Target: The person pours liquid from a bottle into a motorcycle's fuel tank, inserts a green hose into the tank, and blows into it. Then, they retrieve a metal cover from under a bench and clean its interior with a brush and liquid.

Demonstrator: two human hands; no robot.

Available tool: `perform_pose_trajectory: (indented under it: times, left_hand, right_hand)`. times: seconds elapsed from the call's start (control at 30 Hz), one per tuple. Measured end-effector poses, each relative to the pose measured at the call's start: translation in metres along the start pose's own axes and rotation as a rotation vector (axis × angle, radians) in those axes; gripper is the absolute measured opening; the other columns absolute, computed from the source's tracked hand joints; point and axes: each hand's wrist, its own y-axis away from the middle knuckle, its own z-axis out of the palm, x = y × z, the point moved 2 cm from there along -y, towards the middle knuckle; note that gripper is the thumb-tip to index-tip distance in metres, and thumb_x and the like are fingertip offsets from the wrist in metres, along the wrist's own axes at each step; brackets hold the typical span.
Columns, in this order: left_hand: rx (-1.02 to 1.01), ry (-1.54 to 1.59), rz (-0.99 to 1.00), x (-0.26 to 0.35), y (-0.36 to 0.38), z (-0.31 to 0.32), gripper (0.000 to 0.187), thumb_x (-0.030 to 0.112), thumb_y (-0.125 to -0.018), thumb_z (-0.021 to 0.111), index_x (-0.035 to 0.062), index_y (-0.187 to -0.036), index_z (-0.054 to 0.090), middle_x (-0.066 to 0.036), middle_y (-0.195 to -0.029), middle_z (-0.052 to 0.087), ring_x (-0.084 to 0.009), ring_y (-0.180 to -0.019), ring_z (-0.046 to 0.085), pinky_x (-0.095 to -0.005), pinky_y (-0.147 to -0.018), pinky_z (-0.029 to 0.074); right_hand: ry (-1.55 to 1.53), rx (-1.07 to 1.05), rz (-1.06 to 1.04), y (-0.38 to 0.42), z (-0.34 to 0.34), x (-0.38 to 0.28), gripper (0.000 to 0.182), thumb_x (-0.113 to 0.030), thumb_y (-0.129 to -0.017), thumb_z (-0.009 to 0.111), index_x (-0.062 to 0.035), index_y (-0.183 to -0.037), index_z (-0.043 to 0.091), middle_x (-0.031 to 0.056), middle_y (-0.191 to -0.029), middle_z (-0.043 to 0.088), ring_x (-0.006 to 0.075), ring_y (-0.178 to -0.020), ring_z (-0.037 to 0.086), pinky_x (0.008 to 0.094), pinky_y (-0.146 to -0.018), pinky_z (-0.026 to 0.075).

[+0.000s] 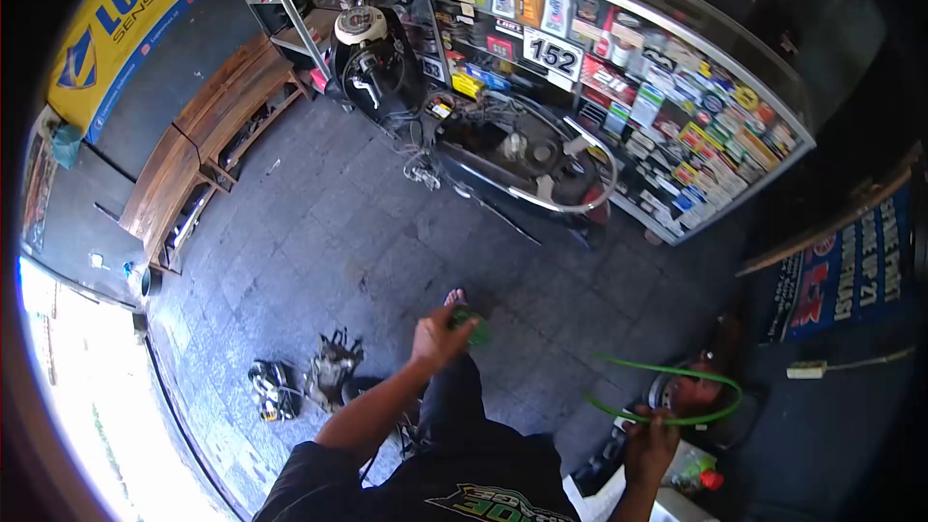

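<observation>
My left hand [439, 340] is out in front of my leg, closed on a small dark-green piece [474, 326] that sticks out past the fingertips. The exact kind of that piece I cannot tell. Lower on the right, my right hand [652, 440] pinches a long, thin bright-green strip [713, 414]. The strip bends round into an open loop, its free ends pointing left. Just below the left hand's forearm, dark metal engine parts [334, 367] lie on the floor.
A partly stripped motorcycle [512, 150] stands along a glass display case [667, 48] full of packaged parts. Wooden benches [159, 179] line the left wall. Another part [275, 391] lies on the tiled floor [319, 203]. Red-and-grey equipment [698, 389] stands behind the strip.
</observation>
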Motion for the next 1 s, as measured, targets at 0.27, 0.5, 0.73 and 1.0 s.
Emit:
perform_pose_trajectory:
  times: [0.27,0.5,0.73,1.0]
  left_hand:
    - [-0.38,-0.291,0.162,-0.097,-0.207,0.101,0.049,0.04,-0.082,0.071,0.0138,-0.122,0.062,-0.017,-0.106,0.064,-0.0332,-0.096,0.066,-0.0445,-0.08,0.053]
    - [-0.499,-0.325,0.073,-0.251,-0.348,0.246,0.043,0.039,-0.087,0.066,0.017,-0.123,0.059,-0.017,-0.114,0.062,-0.0395,-0.1,0.065,-0.0493,-0.083,0.054]
    - [-0.356,-0.176,0.207,-0.371,-0.413,0.336,0.041,0.035,-0.086,0.068,0.0162,-0.121,0.058,-0.016,-0.107,0.062,-0.0399,-0.093,0.065,-0.0492,-0.078,0.053]
    - [-0.297,-0.158,0.277,-0.407,-0.429,0.369,0.045,0.036,-0.084,0.07,0.0164,-0.123,0.059,-0.014,-0.104,0.062,-0.0368,-0.091,0.065,-0.0456,-0.077,0.054]
  right_hand:
    - [0.516,0.326,-0.071,-0.168,0.114,0.082,0.025,-0.025,-0.097,0.056,-0.0005,-0.103,0.056,0.0127,-0.097,0.062,0.0199,-0.083,0.062,0.03,-0.065,0.054]
    - [0.619,0.317,-0.365,-0.397,0.134,0.183,0.033,-0.028,-0.099,0.058,-0.0011,-0.117,0.058,0.0067,-0.102,0.061,0.0157,-0.089,0.059,0.0296,-0.075,0.049]
    - [0.685,0.285,-0.784,-0.555,0.173,0.253,0.032,-0.025,-0.101,0.052,0.0032,-0.116,0.059,0.0131,-0.112,0.066,0.0178,-0.092,0.063,0.0285,-0.082,0.051]
    - [0.569,0.299,-0.934,-0.57,0.185,0.285,0.026,-0.017,-0.102,0.051,0.0049,-0.114,0.058,0.014,-0.111,0.067,0.0146,-0.081,0.063,0.0253,-0.074,0.052]
